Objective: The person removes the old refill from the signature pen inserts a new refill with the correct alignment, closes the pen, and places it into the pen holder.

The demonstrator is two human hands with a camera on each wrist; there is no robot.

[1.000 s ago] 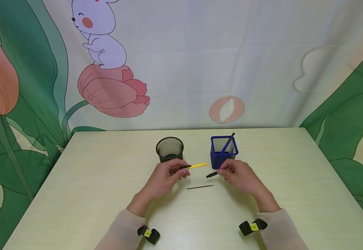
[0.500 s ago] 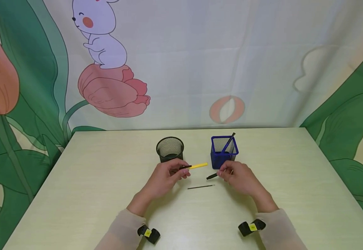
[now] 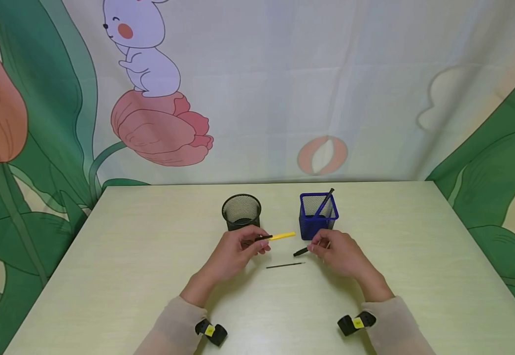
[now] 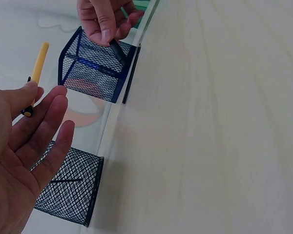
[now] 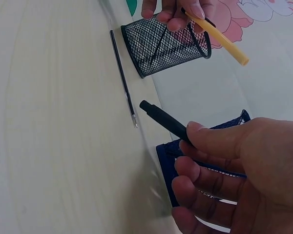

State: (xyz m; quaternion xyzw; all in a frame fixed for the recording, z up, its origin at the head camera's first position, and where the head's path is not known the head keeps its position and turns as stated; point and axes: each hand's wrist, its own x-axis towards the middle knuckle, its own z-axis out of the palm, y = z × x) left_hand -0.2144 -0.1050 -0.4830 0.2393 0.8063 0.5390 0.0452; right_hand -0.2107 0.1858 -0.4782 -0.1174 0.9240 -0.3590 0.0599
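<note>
Between thumb and fingers, my left hand (image 3: 239, 249) pinches a yellow pen part (image 5: 228, 44) with a black end and a black clip. Its yellow tube points to the right in the head view. My right hand (image 3: 339, 251) pinches a short black pen barrel (image 5: 166, 121), whose free narrow tip points left toward the other hand; the end inside my fingers is hidden. Both pieces are held apart from each other above the table. Below and between the hands, a thin dark pen refill (image 3: 285, 265) with a pale metal tip lies on the table.
Behind my left hand stands a round black mesh pen holder (image 3: 241, 204). A square blue mesh pen holder (image 3: 312, 228) is just behind my right hand, with a dark pen (image 3: 324, 203) leaning in it. The light wooden table (image 3: 151, 222) meets a printed curtain (image 3: 257, 123) at the back.
My right hand has dipped very slightly with the black barrel. My left hand keeps its hold on the yellow part, and the refill and holders stay where they were.
</note>
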